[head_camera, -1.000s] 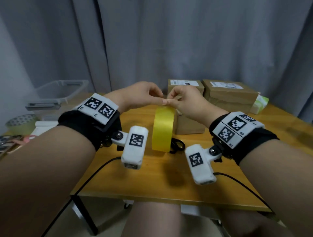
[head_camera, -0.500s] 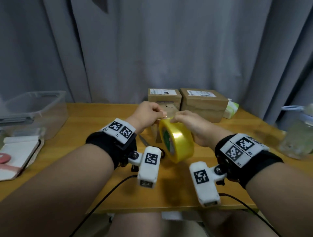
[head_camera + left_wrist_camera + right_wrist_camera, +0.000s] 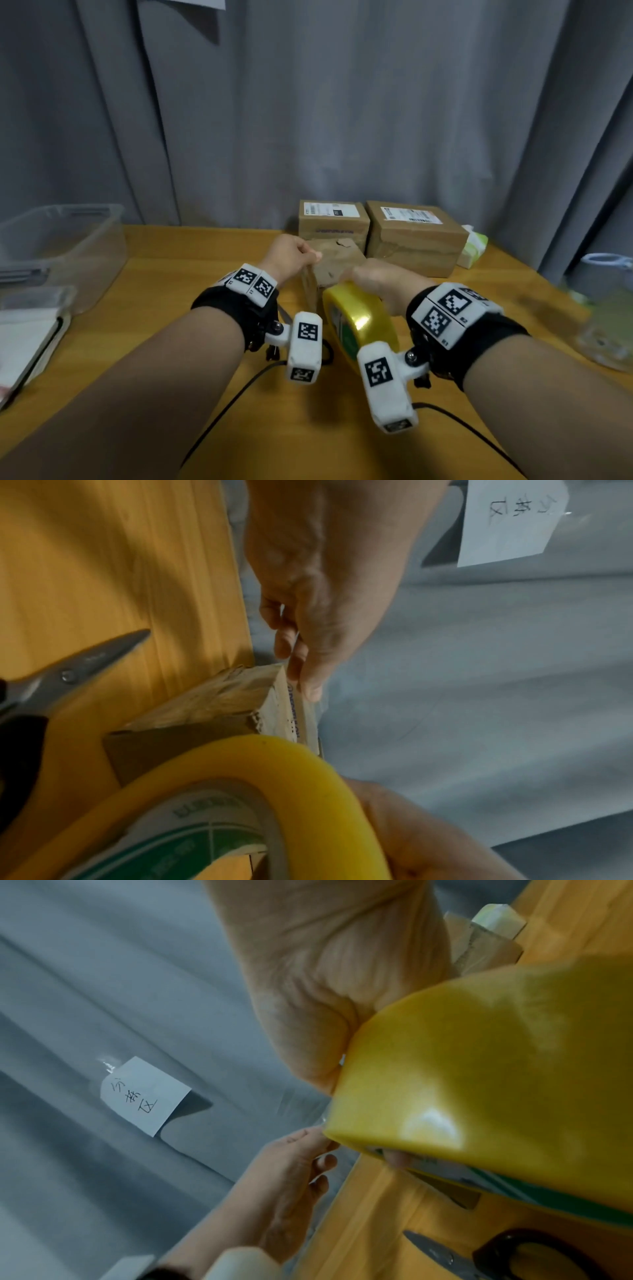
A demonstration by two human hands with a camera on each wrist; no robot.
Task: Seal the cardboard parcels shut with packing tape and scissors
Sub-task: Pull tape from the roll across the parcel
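Dim, soft indoor light falls from above, leaving a bright glare spot on the yellow tape roll (image 3: 431,1121) and faint shadows on the desk (image 3: 191,260). The head view bends and blurs at its edges; both wrist views are smeared and soft.

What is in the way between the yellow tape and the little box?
Nothing visible. The yellow tape roll, gripped by the right hand, sits right against the small parcel. The left hand pinches at the parcel's far edge, off to the side.
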